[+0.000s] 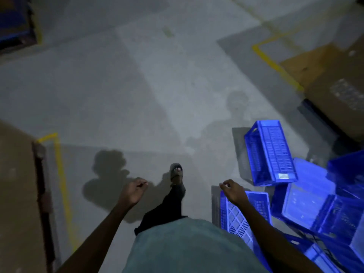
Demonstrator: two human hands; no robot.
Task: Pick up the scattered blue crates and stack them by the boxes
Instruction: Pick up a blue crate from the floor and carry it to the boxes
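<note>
Concrete floor [137,85]; blue crates [270,152] tumbled, empty | left hand [134,192], right hand [233,191]: fingers loosely curled, holding nothing

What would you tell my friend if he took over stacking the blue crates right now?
Both hands are loose: the left hand holds no crate, and the right hand hangs empty above the near crate. The tipped crate lies on its side ahead; the jumbled crates lie at the right. The cardboard boxes stand beyond them. Done: no neat stack in view. Left: pick up the crates, stack them by the boxes.
</note>
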